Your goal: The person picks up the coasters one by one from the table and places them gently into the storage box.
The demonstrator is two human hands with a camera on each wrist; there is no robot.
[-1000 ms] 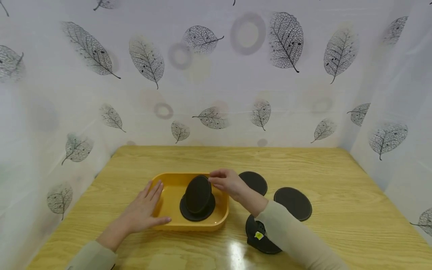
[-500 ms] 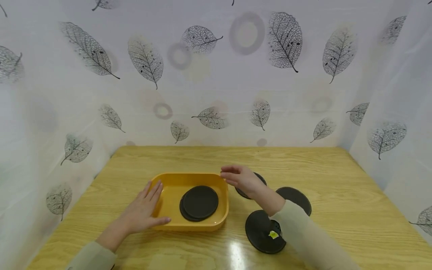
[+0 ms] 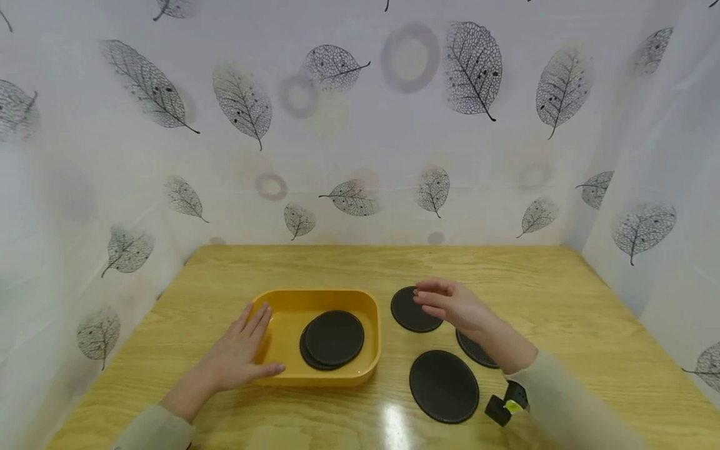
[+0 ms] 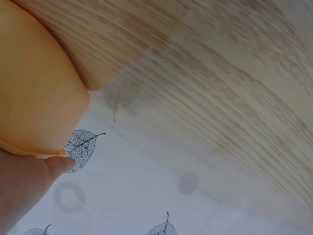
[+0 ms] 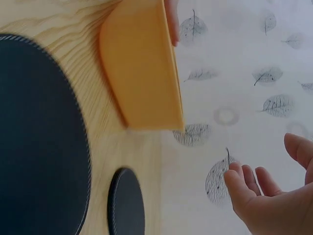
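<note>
My left hand (image 3: 230,356) rests on the left end of a yellow plastic tub (image 3: 315,380), its straight fingers over the rim and the thumb spread along the front edge. Inside lie two round black coasters with stitched edges, the upper coaster (image 3: 335,337) covering most of the lower one. My right hand (image 3: 458,306) hovers right of the tub with loosely bent fingers, holding nothing. Beneath its fingertips is a far coaster (image 3: 410,312). A near coaster (image 3: 444,387) lies flat, and another coaster (image 3: 471,347) is partly hidden under the right wrist.
The wooden table (image 3: 315,265) meets a pale curtain (image 3: 360,144) printed with leaves at the back and both sides. A small black camera (image 3: 497,409) with a yellow tag sits at my right wrist.
The coaster tilted at my right fingertips has dropped flat onto the other one in the tub. My right hand has let go and moved right, over the loose coasters. The left hand stays put.
</note>
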